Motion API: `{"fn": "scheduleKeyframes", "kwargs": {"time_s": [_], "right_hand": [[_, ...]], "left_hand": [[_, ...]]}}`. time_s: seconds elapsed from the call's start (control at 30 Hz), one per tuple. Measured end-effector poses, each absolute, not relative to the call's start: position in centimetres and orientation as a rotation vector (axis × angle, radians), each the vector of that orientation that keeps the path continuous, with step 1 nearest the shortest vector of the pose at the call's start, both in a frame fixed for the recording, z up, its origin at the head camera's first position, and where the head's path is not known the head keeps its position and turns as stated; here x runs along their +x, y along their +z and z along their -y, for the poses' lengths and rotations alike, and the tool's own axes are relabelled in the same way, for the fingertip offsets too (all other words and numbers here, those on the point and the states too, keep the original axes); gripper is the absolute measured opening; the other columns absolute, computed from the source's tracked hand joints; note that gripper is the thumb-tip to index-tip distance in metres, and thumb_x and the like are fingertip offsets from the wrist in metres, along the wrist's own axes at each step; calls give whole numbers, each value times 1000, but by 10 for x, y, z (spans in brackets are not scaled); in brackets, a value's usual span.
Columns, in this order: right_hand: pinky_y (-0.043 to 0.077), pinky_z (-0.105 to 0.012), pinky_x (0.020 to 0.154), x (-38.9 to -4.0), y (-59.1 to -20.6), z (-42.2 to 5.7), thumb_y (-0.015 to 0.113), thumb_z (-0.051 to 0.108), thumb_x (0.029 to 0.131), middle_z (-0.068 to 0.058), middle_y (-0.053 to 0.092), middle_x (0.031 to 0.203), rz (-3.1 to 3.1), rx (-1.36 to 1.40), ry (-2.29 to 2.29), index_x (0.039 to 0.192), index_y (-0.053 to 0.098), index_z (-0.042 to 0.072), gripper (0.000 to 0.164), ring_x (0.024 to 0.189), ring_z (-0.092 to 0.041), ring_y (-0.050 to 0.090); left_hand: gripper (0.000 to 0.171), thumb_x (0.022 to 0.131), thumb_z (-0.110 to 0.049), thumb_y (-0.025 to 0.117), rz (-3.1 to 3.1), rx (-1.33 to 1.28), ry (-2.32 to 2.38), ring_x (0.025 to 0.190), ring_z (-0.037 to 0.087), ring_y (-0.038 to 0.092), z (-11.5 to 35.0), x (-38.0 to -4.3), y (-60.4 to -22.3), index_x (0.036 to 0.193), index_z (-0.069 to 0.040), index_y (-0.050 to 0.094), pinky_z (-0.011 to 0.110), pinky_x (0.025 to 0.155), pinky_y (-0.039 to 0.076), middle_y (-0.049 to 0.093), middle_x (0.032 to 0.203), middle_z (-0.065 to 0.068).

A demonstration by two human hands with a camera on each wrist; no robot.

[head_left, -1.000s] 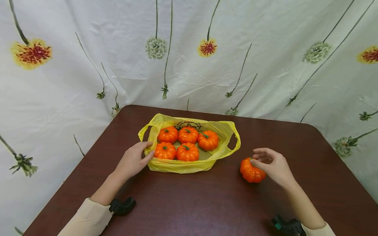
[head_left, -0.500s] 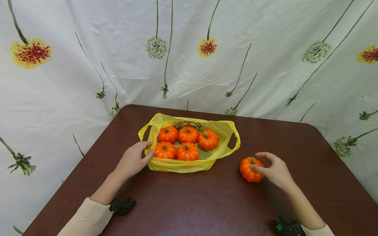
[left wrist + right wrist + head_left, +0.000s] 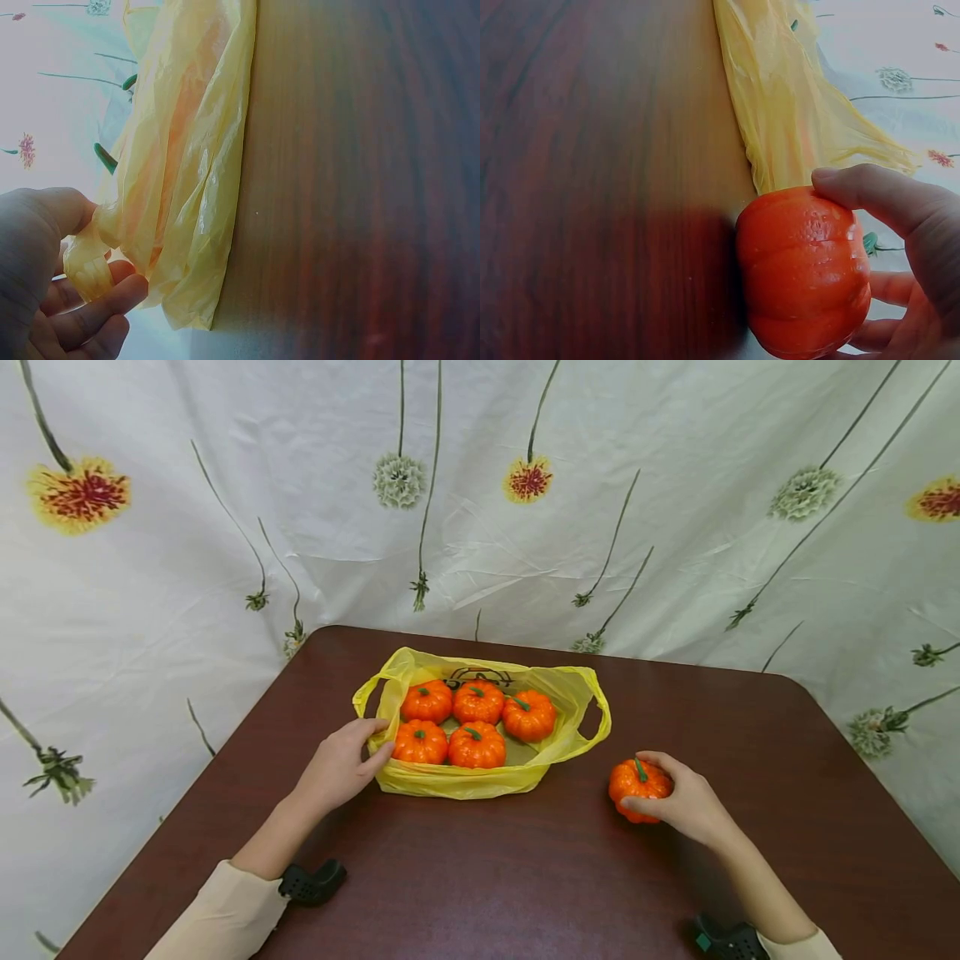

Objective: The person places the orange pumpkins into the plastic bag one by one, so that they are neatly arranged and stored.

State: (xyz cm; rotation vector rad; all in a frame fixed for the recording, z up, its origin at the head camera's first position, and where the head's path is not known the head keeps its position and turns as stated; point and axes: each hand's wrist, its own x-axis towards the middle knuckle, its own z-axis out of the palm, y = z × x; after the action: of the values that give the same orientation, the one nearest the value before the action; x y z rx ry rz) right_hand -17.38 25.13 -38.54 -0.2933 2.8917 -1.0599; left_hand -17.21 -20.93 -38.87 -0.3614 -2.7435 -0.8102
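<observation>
A yellow plastic bag (image 3: 459,783) lies with its mouth spread wide, and several small orange pumpkins (image 3: 476,746) with green stems sit inside. My left hand (image 3: 339,768) pinches the bag's left edge between thumb and fingers; in the left wrist view the gathered plastic (image 3: 90,262) passes between them. To the right of the bag, one more pumpkin (image 3: 632,783) rests on the table. My right hand (image 3: 688,803) grips it, thumb on the near side and fingers behind. In the right wrist view that pumpkin (image 3: 802,274) hides part of the fingers.
The dark brown wooden table (image 3: 480,877) has rounded far corners. Behind it hangs a white cloth (image 3: 480,552) printed with flowers. A black device (image 3: 311,883) is strapped at the left wrist and another (image 3: 727,939) at the right. The bag's right handle loop (image 3: 592,720) sticks out towards the loose pumpkin.
My right hand has come down and left from above the loose pumpkin and closed around it. My left hand keeps its pinch on the bag edge, and the bag has not visibly moved.
</observation>
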Motion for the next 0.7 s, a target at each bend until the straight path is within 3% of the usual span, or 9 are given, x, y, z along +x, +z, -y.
{"fn": "scheduleKeyframes", "kwargs": {"time_s": [0.37, 0.7], "right_hand": [[48, -38, 77, -171, -384, -250, 83, 39, 75, -17, 60, 122, -2898, -268, -1108, 133, 55, 5, 73, 98, -28, 57], [52, -34, 74, -167, -360, -249, 82, 34, 79, -17, 59, 124, -2848, -324, -1242, 136, 53, 5, 70, 96, -27, 58]], "left_hand": [[39, 93, -18, 65, 2745, -371, -811, 108, 38, 59, 209, -171, -390, 123, 7, 60, 54, 94, 46, 62, 119, 23], [38, 93, -17, 65, 2740, -370, -805, 107, 38, 59, 210, -173, -390, 122, 6, 61, 54, 93, 47, 62, 118, 23]]}}
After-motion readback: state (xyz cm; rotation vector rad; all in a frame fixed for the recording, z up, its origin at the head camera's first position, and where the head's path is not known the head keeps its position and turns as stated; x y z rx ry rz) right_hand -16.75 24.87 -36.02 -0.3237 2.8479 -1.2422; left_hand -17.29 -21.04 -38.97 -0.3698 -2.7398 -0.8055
